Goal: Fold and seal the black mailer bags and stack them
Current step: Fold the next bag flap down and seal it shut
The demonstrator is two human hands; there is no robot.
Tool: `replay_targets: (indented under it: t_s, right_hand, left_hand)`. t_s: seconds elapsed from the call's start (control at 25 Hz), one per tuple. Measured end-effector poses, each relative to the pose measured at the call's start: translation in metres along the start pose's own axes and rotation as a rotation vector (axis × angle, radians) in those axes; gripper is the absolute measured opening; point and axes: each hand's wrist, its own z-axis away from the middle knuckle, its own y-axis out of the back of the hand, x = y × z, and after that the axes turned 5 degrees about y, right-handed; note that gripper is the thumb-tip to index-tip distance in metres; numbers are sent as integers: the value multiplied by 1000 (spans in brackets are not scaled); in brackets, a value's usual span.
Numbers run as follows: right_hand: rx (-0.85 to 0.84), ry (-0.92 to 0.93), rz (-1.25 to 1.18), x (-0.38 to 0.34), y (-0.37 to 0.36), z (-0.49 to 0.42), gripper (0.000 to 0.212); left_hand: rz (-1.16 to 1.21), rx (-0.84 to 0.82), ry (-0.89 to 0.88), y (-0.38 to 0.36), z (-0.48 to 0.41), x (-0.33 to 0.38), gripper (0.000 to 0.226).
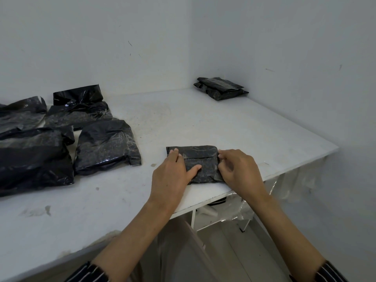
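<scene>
With a stack (220, 88) in the counter's (203, 119) far corner and several bags (105, 147) waiting at its left edge, flat left fingers (175, 154) press and right fingers (223, 154) pinch the folded mailer (200, 157).

Folded mailer bag (200, 159), black and glossy, is lying flat near the front edge of the table (223, 123), flap turned down. Sealed bags (220, 88) are sitting stacked in the far corner. Unfolded bags (105, 145) are lying crumpled at left.
</scene>
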Motion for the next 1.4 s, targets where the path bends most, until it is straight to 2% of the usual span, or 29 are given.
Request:
replay_targets:
  t_s: [0.04,0.12,0.28,0.4,0.52,0.76,0.96,1.2,1.4]
  right_hand:
    - [-1,-6,-7,1,2,2,18]
    - [65,-77,-90,2,10,12,19]
    - [405,-442,-449,-12,29,57,22]
    - [506,-659,-653,-18,23,92,25]
    - [430,-770,-716,-18,12,113,21]
    - [224,-834,-762,-17,3,112,7]
    - [185,-882,-863,-17,5,116,8]
    - [211,-801,-793,-20,22,122,7]
    - [154,-739,-685,-27,44,118,13]
  left_hand:
    - [21,46,-19,-1,0,-2,51]
    - [82,32,-6,-2,0,-4,47]
    - [159,50,25,1,1,-7,44]
    - [172,67,15,-2,1,-8,43]
    - [157,82,-1,-3,1,-9,44]
    - [194,76,-6,-5,-1,-11,41]
    - [179,18,-33,-5,-1,-11,41]
    - [174,11,-50,-6,-1,-12,43]
    - [186,23,-68,-6,-2,-12,42]
